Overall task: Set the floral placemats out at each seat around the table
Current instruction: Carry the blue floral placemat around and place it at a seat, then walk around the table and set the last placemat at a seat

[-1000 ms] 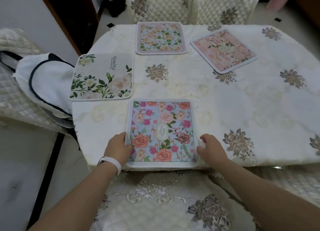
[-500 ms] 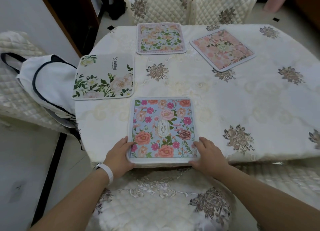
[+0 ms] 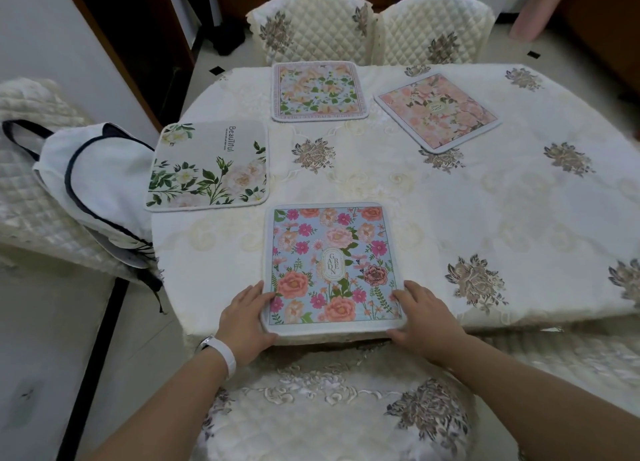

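Pinching the blue mat (image 3: pixel 332 266) at its near corners, our left grip (image 3: pixel 242 322) and right grip (image 3: pixel 424 322) both hold it; we judge it light and limp.

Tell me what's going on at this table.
A person holds the blue floral placemat by its near corners with the left hand and right hand, at the near edge of the cream embroidered tablecloth. Three more lie out: a grey leafy placemat at left, a pink-bordered floral placemat opposite, and an angled pink floral placemat far right.
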`<state>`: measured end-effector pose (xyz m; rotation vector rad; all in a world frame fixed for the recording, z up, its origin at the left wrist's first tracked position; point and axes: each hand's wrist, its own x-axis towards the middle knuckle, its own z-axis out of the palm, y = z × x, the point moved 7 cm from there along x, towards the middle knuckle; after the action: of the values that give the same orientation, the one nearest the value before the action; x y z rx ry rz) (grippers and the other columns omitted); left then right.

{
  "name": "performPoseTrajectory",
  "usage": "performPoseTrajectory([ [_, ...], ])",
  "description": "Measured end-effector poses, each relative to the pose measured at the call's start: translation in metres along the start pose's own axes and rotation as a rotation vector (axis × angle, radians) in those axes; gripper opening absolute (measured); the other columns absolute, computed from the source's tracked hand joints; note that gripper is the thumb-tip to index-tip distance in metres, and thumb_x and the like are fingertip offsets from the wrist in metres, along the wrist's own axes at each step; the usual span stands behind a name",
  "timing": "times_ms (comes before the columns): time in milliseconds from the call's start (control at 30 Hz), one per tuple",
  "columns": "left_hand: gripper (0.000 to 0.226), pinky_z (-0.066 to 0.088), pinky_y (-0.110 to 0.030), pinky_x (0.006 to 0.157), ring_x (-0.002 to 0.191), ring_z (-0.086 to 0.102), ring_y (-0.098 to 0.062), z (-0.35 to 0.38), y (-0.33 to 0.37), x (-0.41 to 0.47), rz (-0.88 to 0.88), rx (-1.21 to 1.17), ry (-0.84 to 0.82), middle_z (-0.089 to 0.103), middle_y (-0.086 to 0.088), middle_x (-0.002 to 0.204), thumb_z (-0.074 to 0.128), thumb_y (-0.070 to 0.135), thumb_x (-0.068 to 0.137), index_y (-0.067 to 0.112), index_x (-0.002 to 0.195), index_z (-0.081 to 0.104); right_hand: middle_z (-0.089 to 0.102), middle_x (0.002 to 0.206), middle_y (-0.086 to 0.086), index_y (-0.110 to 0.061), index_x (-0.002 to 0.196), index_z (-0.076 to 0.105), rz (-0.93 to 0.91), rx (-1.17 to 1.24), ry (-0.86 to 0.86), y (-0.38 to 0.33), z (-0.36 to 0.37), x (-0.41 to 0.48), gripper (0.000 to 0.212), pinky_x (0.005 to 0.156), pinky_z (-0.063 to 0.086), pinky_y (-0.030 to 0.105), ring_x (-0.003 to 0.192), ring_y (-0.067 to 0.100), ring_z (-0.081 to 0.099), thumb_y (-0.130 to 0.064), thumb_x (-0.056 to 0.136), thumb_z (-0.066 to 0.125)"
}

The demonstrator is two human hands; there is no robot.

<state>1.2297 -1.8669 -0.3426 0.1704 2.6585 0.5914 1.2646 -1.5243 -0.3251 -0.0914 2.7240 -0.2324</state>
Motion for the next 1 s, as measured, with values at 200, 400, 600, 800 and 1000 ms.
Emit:
performPoseTrajectory([
  [200, 0.083, 0.024, -0.042, 0.114, 0.14, 0.021, -0.02, -0.003, 0.002, -0.002, 0.006, 0.027, -0.02, 0.024, 0.004, 0.156, 0.07, 0.053, 0.067, 0.034, 0.14, 0.036, 0.033, 0.146, 0.005, -0.029, 0.136, 0.035, 0.002, -0.008, -0.036, -0.002, -0.001, 0.002, 0.074, 0.102, 0.043, 0.039, 0.127, 0.023, 0.038, -0.062, 0.073, 0.058],
  [400, 0.056, 0.035, -0.04, 0.107, 0.127, 0.038, -0.022, -0.022, 0.017, 0.0, 0.008, -0.097, 0.091, 0.048, -0.001, 0.14, 0.061, 0.047, 0.083, 0.023, 0.132, 0.05, 0.041, 0.14, 0.0, -0.025, 0.137, 0.041, 0.009, 0.075, 0.013, 0.007, -0.027, 0.0, 0.055, 0.086, 0.05, 0.035, 0.116, 0.023, 0.052, -0.046, 0.088, 0.051],
  [600, 0.036, 0.043, -0.04, 0.095, 0.114, 0.055, -0.025, -0.052, 0.114, 0.004, 0.264, 0.046, 0.263, 0.062, -0.002, 0.124, 0.05, 0.035, 0.092, 0.018, 0.122, 0.06, 0.052, 0.135, 0.001, -0.019, 0.137, 0.047, 0.01, -0.01, 0.168, 0.03, -0.089, -0.007, 0.048, 0.086, 0.048, 0.037, 0.115, 0.023, 0.053, -0.041, 0.094, 0.049],
  [800, 0.042, 0.038, -0.045, 0.1, 0.118, 0.053, -0.024, -0.068, 0.23, -0.007, 0.433, 0.214, 0.365, 0.06, -0.002, 0.127, 0.046, 0.04, 0.088, 0.02, 0.122, 0.059, 0.057, 0.128, -0.001, -0.018, 0.127, 0.057, -0.027, -0.048, 0.298, 0.064, -0.149, -0.028, 0.04, 0.085, 0.048, 0.037, 0.11, 0.023, 0.053, -0.039, 0.095, 0.046],
  [1000, 0.04, 0.038, -0.048, 0.101, 0.121, 0.051, -0.028, -0.055, 0.334, -0.01, 0.458, 0.349, 0.373, 0.058, -0.005, 0.131, 0.053, 0.039, 0.086, 0.02, 0.121, 0.059, 0.057, 0.132, 0.003, -0.018, 0.126, 0.059, -0.107, -0.081, 0.387, 0.126, -0.189, -0.062, 0.042, 0.087, 0.048, 0.038, 0.113, 0.026, 0.053, -0.043, 0.094, 0.047],
])
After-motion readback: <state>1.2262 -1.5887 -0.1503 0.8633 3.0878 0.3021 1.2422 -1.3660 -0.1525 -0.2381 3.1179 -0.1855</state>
